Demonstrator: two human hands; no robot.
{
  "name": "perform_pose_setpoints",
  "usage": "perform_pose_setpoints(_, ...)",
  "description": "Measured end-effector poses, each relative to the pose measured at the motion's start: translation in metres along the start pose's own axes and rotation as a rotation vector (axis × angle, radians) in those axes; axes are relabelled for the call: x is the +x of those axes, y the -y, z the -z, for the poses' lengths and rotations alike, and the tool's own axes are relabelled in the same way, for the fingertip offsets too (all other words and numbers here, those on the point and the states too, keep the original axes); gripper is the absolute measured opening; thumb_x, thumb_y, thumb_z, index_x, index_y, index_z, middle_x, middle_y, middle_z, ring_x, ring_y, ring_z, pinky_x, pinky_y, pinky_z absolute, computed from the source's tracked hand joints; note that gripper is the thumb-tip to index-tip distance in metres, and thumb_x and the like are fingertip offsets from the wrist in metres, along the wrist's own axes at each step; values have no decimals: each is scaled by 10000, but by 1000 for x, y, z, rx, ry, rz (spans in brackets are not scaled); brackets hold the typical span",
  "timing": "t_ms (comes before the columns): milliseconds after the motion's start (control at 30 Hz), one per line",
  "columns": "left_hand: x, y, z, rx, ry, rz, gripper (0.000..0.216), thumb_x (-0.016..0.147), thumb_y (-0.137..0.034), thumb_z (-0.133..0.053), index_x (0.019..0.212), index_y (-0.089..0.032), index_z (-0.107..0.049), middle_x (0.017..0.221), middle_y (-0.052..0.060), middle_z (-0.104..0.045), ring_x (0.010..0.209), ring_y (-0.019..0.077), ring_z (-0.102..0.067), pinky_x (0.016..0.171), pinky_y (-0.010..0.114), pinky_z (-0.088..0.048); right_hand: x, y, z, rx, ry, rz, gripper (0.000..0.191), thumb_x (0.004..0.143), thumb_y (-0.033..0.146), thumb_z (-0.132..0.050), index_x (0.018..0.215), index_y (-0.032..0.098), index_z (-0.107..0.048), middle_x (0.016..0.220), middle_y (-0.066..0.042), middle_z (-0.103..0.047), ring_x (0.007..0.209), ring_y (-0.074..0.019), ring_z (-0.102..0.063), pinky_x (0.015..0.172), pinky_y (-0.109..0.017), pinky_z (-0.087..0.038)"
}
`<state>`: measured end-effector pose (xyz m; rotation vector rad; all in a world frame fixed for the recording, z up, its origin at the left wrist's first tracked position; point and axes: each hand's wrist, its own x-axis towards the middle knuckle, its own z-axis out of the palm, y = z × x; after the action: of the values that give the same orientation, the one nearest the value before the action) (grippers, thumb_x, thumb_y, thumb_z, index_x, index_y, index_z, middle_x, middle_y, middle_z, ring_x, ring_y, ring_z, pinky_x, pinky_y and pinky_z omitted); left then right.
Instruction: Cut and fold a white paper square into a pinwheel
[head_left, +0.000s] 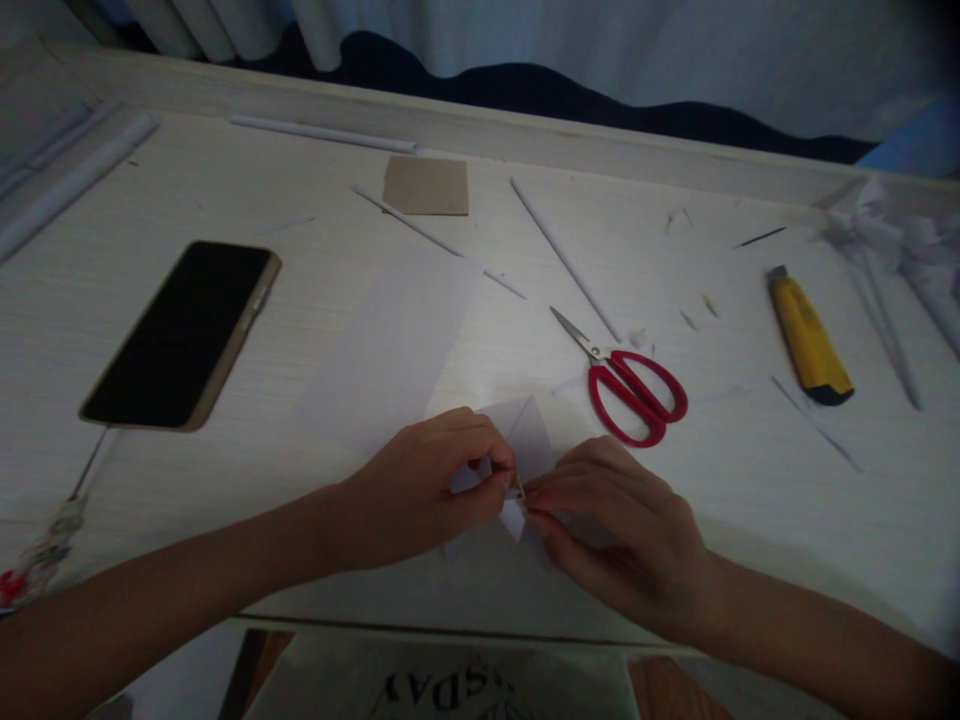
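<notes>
Near the front edge of the table, both hands meet over a folded piece of white paper [531,440]. My left hand [435,485] is closed, its thumb and index finger pinched at the paper's near part. From the other side my right hand [622,530] pinches the same spot with thumb and fingertips. A tiny light tan sliver [520,487] shows between the two sets of fingertips; its kind is unclear. A pointed white paper corner sticks out below the fingers. Red-handled scissors [630,390] lie just beyond my right hand, blades pointing away to the left.
A flat white sheet [397,340] lies beyond my left hand. A phone [184,335] is at left, a yellow cutter [810,340] at right. Thin rolled paper sticks [562,255], a cardboard piece [427,186] and paper scraps lie toward the back ledge.
</notes>
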<state>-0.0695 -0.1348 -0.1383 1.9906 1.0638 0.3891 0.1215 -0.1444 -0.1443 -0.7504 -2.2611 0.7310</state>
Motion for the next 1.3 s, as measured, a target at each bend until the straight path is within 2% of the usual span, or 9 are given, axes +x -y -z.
perform_pose_setpoints(133, -1, 0, 0, -22, -23, -23, 59, 748, -115, -490, 761, -162, -523, 747, -13, -522, 717, 97, -480, 669, 210, -377, 4, -1, 3, -102, -32, -56, 175, 682, 172, -595, 849, 137, -554, 804, -60, -619, 748, -179, -524, 657, -340, -416)
perform_pose_setpoints(333, -2, 1, -2, -20, -36, -22, 64, 747, -115, -490, 742, -169, -524, 736, -17, -525, 721, 100, -486, 672, 209, -380, 5, -4, 3, -111, 86, -24, 181, 710, 233, -569, 870, 149, -553, 792, -39, -615, 775, -176, -526, 810, -391, -354)
perform_pose_setpoints(467, -2, 1, -3, -22, -37, -23, 70, 746, -114, -484, 739, -171, -524, 738, -15, -527, 721, 104, -487, 674, 214, -385, 4, -5, 3, -83, 112, -69, 176, 713, 274, -578, 854, 169, -569, 773, -22, -611, 766, -165, -534, 918, -416, -270)
perform_pose_setpoints(700, -2, 2, -3, -13, -41, -39, 61, 754, -123, -486, 736, -167, -524, 729, -16, -525, 713, 101, -476, 667, 210, -374, 5, -6, 3, -16, 67, -153, 269, 643, 351, -661, 832, 183, -571, 736, -3, -605, 734, -154, -555, 946, -408, -249)
perform_pose_setpoints(900, -1, 3, -4, -6, -36, -77, 62, 760, -114, -484, 759, -165, -518, 750, -19, -528, 738, 98, -474, 685, 206, -368, 5, -7, 2, 26, 78, -155, 219, 658, 317, -667, 820, 191, -590, 745, 7, -629, 751, -137, -570, 974, -394, -230)
perform_pose_setpoints(1300, -2, 3, -3, -20, -38, -63, 82, 740, -88, -501, 746, -165, -526, 740, -31, -529, 711, 83, -477, 650, 185, -367, 5, -11, 1, 74, 83, -133, 164, 688, 289, -650, 823, 216, -590, 795, 10, -661, 762, -131, -587, 972, -417, -247)
